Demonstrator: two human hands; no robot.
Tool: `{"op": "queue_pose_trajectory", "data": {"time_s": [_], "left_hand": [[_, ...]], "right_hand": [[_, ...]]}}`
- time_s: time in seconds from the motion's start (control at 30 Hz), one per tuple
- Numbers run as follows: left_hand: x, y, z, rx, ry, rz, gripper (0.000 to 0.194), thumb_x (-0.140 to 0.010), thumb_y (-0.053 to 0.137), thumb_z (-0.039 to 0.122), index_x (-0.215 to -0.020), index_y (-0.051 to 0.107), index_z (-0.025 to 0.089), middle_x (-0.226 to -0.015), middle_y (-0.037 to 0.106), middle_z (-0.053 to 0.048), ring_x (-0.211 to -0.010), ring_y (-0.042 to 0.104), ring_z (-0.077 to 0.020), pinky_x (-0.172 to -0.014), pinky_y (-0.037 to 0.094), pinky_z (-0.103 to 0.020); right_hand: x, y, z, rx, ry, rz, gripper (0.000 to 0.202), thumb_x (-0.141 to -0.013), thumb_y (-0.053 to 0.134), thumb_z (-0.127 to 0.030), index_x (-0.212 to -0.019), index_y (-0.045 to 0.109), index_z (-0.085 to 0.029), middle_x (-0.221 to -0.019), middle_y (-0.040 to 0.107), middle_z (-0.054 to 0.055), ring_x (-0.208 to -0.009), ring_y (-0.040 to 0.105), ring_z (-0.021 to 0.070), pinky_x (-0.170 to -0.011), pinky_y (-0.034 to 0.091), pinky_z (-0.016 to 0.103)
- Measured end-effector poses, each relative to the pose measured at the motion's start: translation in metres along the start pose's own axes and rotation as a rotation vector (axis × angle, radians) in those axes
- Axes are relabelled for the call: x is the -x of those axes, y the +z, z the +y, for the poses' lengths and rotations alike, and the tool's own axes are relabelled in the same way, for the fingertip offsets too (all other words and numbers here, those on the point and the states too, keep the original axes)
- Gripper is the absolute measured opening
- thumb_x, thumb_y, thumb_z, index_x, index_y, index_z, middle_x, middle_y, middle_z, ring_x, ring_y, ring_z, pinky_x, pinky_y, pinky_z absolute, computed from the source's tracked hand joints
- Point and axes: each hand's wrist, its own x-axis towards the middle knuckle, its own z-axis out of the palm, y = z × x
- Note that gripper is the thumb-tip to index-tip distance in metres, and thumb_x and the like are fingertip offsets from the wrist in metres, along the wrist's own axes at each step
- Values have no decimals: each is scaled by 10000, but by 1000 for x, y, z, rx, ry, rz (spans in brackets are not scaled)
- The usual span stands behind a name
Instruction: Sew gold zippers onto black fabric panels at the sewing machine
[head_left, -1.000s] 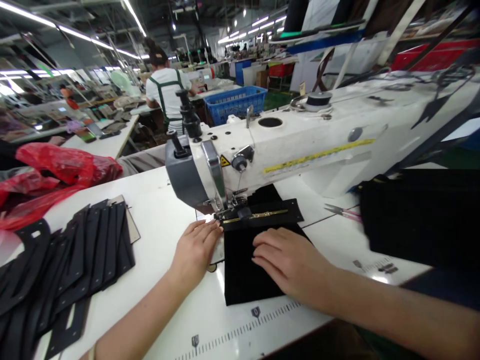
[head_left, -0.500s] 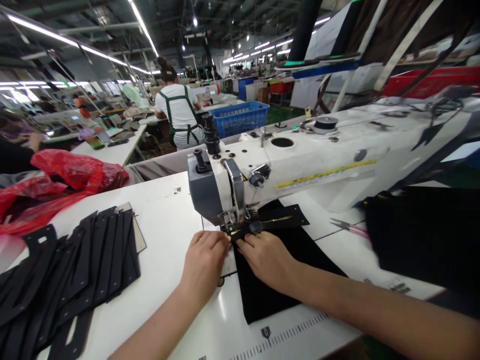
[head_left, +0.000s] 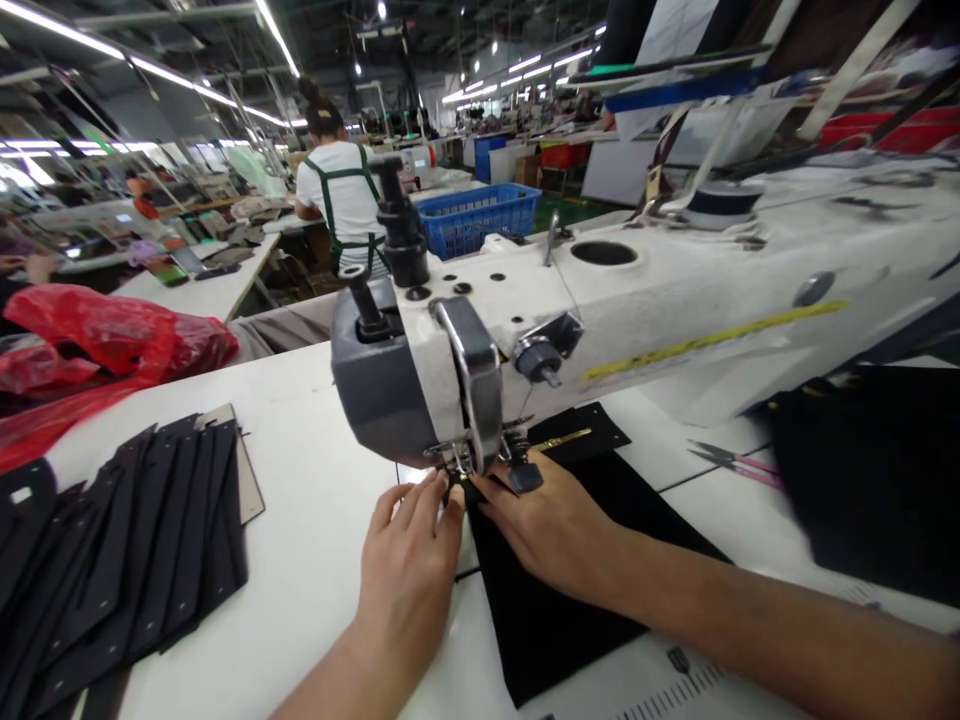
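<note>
My left hand (head_left: 412,550) pinches the end of a black zipper strip (head_left: 566,438) with gold teeth, just in front of the needle area of a white sewing machine (head_left: 652,310). Right of the presser foot, my right hand (head_left: 559,515) has its fingers pressed together on the black fabric (head_left: 555,640), close to the left fingertips. The strip's far end shows behind the right hand, on the fabric. Machine head and right hand hide its middle. Thumb and fingertips of the right hand are partly hidden.
Black perforated strips (head_left: 142,550) lie stacked at left, near red plastic (head_left: 120,335). Pink-handled thread snips (head_left: 739,463) and more black cloth (head_left: 877,480) lie at right. A blue basket (head_left: 480,215) and a person in an apron (head_left: 341,190) are beyond the machine.
The view has come closer to the machine head. Both hands stay at the needle area; my right hand now sits farther in beside the presser foot, covering more of the strip.
</note>
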Motion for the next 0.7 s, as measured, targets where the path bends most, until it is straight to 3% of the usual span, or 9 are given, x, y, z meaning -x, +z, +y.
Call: {"op": "queue_pose_trajectory", "data": {"time_s": [0.17, 0.5, 0.7], "left_hand": [[-3, 1, 2, -10, 27, 5, 324, -919, 309, 76, -964, 630, 57, -987, 647, -157, -957, 592, -252, -802, 462, -397], [-8, -3, 0, -37, 89, 4, 311, -907, 326, 68, -944, 635, 59, -967, 643, -164, -889, 604, -246, -788, 477, -401], [-7, 0, -1, -74, 85, -21, 275, -893, 354, 62, -961, 620, 73, -961, 633, -147, -904, 594, -238, -808, 479, -395]], "right_hand": [[0, -2, 3, -4, -13, 14, 252, -864, 403, -112, -1013, 606, -104, -988, 621, 134, -960, 527, 268, -848, 442, 422], [-3, -2, 4, 37, -29, -65, 232, -866, 413, -125, -986, 609, -94, -1035, 599, 132, -1000, 506, 251, -911, 403, 389], [-2, -1, 4, 37, -37, -11, 229, -860, 415, -128, -977, 609, -100, -996, 609, 130, -957, 523, 250, -871, 428, 399]]}}
